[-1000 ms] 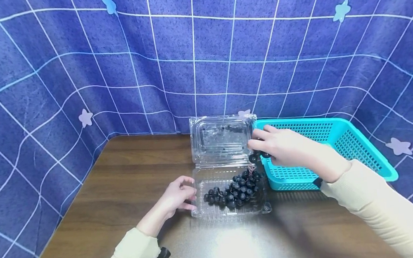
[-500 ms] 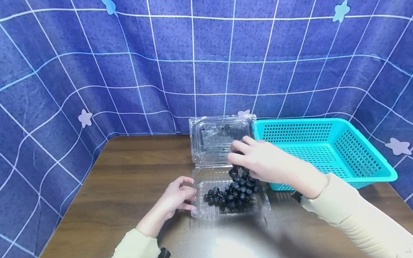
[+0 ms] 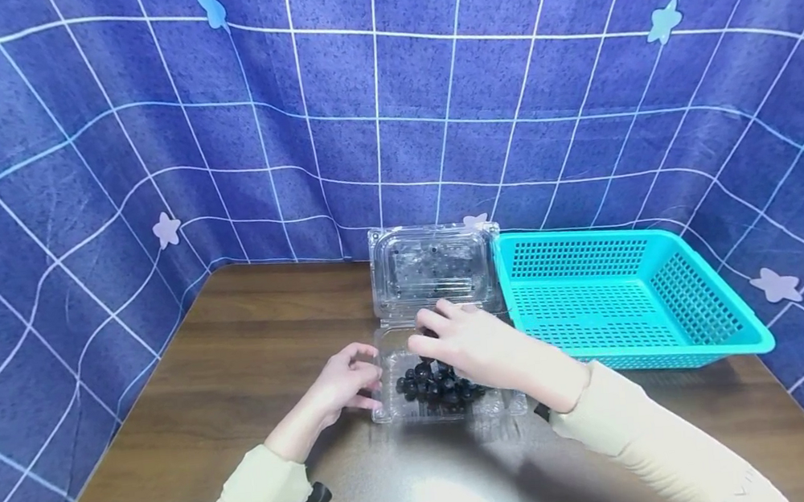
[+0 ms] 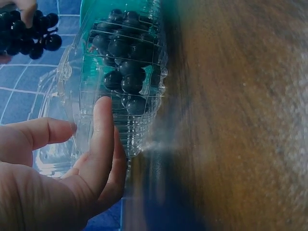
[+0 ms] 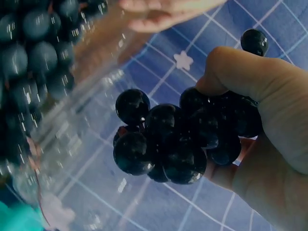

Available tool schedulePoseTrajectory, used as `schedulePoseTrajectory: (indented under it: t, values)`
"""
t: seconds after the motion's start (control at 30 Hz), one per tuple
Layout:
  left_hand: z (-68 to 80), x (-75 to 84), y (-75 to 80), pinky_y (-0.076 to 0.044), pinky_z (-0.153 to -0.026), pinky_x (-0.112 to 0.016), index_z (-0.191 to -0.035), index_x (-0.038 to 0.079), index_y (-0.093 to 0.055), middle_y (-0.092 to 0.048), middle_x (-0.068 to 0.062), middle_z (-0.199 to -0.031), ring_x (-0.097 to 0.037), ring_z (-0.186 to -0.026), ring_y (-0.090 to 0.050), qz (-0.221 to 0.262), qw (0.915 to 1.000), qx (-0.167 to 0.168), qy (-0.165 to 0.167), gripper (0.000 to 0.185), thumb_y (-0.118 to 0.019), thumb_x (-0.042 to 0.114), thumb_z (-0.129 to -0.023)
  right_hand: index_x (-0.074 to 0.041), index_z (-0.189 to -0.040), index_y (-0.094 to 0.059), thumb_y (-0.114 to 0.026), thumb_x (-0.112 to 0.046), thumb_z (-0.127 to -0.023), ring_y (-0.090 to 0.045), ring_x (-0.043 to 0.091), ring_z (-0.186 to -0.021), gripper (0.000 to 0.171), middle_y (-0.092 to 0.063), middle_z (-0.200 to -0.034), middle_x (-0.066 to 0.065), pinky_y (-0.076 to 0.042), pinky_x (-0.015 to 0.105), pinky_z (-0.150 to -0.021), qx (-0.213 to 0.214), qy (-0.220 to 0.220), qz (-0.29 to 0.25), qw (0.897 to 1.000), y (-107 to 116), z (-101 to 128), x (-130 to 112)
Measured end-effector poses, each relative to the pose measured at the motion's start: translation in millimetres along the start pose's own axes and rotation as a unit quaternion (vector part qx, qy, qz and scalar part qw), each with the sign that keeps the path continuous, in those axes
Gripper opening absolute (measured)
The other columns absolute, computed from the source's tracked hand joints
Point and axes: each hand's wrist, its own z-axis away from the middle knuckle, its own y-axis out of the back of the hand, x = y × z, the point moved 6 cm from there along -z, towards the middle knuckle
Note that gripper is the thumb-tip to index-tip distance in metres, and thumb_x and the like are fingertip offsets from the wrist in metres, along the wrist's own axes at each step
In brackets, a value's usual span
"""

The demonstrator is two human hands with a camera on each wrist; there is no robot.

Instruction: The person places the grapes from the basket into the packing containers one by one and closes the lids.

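Observation:
My right hand (image 3: 465,346) holds a small bunch of dark grapes (image 5: 161,139) between thumb and fingers. It hovers over the base of an open, hinged clear plastic box (image 3: 392,413). In that base lies a larger bunch of black grapes (image 3: 437,385), partly hidden behind the right hand in the head view. My left hand (image 3: 345,382) is at the box's left side, its fingertips touching the clear wall and rim with slightly bent, relaxed fingers. In the left wrist view, grapes (image 4: 127,53) show through the wall, and the held bunch (image 4: 29,33) hangs above.
The box's lid (image 3: 436,268) stands raised at the back, against the blue curtain (image 3: 334,144). To the right, touching or near the box, sits a turquoise perforated basket (image 3: 731,316). Everything rests on a brown wooden table (image 3: 250,330).
My right hand has moved left and toward me with the small grape bunch, from beside the basket's left rim to over the box base. The left hand has stayed still.

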Motion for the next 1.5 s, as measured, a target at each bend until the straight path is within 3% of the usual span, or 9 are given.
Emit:
schedulePoseTrajectory:
  t: [0.23,0.43,0.57,0.8,1.03,1.2,1.5]
  values:
    - [0.1,0.4,0.2,-0.059,-0.064,-0.041,-0.123,-0.002,-0.045,-0.057,-0.019,-0.097,-0.026,-0.081,-0.059,0.008,1.0000,0.004,0.000,0.042,-0.056,0.000,-0.083,-0.022,-0.106,-0.054,-0.071,-0.006,-0.074,-0.053,0.021,-0.087,0.040,-0.056,-0.109,0.003,-0.051,0.028,-0.059,-0.003,-0.009,0.015,1.000,-29,-4,-11]
    - [-2.0,-0.1,1.0,-0.059,-0.064,-0.041,-0.123,-0.001,-0.046,-0.058,-0.019,-0.097,-0.025,-0.081,-0.059,0.007,0.9999,0.009,0.003,0.042,-0.055,-0.001,-0.082,-0.025,-0.108,-0.053,-0.067,-0.006,-0.078,-0.055,0.025,-0.100,0.038,-0.056,-0.119,0.004,-0.055,0.035,-0.070,-0.036,-0.009,0.030,0.999,-55,-3,-17]
    - [-2.3,-0.4,1.2,-0.059,-0.065,-0.041,-0.123,0.000,-0.047,-0.058,-0.019,-0.097,-0.026,-0.082,-0.059,0.008,0.9999,0.011,0.005,0.042,-0.055,-0.001,-0.082,-0.024,-0.106,-0.052,-0.066,-0.006,-0.078,-0.053,0.022,-0.095,0.036,-0.055,-0.114,0.002,-0.053,0.034,-0.066,-0.031,0.003,0.042,0.999,-68,-4,-21]
    - [-3.9,-1.6,2.0,-0.059,-0.065,-0.042,-0.122,0.000,-0.047,-0.059,-0.018,-0.095,-0.025,-0.080,-0.059,0.004,0.9999,0.010,0.002,0.042,-0.054,-0.001,-0.081,-0.024,-0.102,-0.052,-0.058,-0.010,-0.084,-0.049,0.019,-0.087,0.023,-0.054,-0.103,-0.002,-0.048,0.029,-0.062,0.009,0.019,0.042,0.999,-77,-10,-27]
    - [-4.0,-1.0,0.7,-0.059,-0.064,-0.042,-0.124,0.000,-0.046,-0.060,-0.016,-0.093,-0.024,-0.079,-0.059,0.002,1.0000,0.008,0.004,0.043,-0.054,-0.001,-0.082,-0.026,-0.101,-0.053,-0.055,-0.016,-0.086,-0.048,0.016,-0.084,0.018,-0.053,-0.097,-0.005,-0.043,0.026,-0.062,0.006,0.035,0.070,0.997,-84,-11,-31]
    - [-3.9,-0.5,0.9,-0.059,-0.064,-0.041,-0.124,0.000,-0.046,-0.060,-0.017,-0.095,-0.022,-0.077,-0.059,0.003,0.9999,0.008,0.006,0.043,-0.055,-0.001,-0.081,-0.027,-0.103,-0.053,-0.057,-0.019,-0.086,-0.048,0.014,-0.086,0.019,-0.054,-0.100,-0.007,-0.040,0.025,-0.065,-0.007,0.043,0.076,0.996,-88,-10,-33]
    - [-1.3,1.7,0.8,-0.059,-0.065,-0.040,-0.126,-0.002,-0.044,-0.059,-0.020,-0.098,-0.021,-0.078,-0.058,-0.003,1.0000,0.004,0.005,0.045,-0.054,-0.001,-0.082,-0.029,-0.107,-0.052,-0.063,-0.019,-0.083,-0.051,0.015,-0.096,0.028,-0.056,-0.113,-0.005,-0.046,0.031,-0.077,-0.021,0.044,0.069,0.996,-92,-7,-38]
